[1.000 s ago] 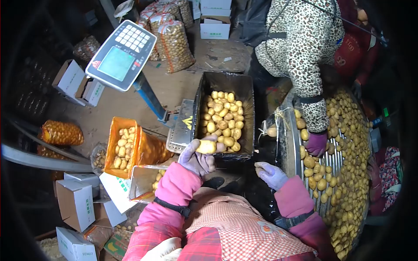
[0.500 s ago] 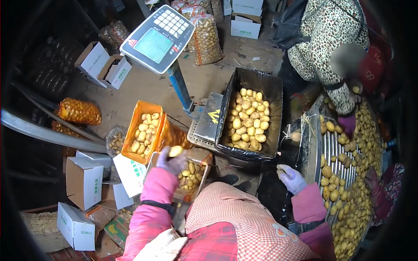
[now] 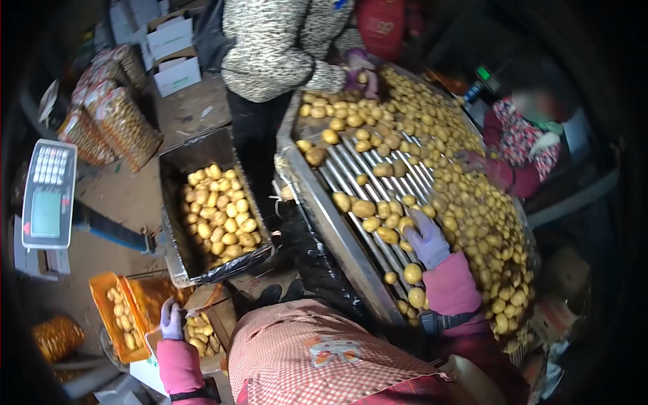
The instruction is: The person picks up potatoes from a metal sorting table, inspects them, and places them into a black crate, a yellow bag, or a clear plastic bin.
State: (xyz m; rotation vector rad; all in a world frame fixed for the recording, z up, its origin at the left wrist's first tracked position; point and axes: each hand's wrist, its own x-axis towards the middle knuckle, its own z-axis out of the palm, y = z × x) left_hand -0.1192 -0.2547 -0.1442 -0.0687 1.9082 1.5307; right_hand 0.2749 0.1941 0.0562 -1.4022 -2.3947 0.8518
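Observation:
My right hand [image 3: 430, 241], in a pale purple glove, reaches over the metal rollers [image 3: 344, 174] of the sorting table. Its fingers are spread around a potato [image 3: 406, 223] and touch it, without a closed grip that I can see. More loose potatoes [image 3: 387, 235] lie beside the fingertips. My left hand [image 3: 171, 320], gloved alike, is above the near edge of a box of potatoes [image 3: 200, 332], next to an orange-lined crate [image 3: 101, 287] with potatoes in it. Its fingers are a little apart, and no potato shows in them.
A black-lined crate [image 3: 166, 189] of potatoes stands on the scale, whose display [image 3: 47, 196] is at left. Two co-workers are at the table: a patterned sleeve [image 3: 324, 77] at the far side, a pink sleeve [image 3: 516, 177] at right. Filled net sacks [image 3: 125, 128] stand upper left.
The view has swung right toward the sorting table. My right hand has moved out over the rollers among potatoes. My left hand, earlier holding a potato, now shows none.

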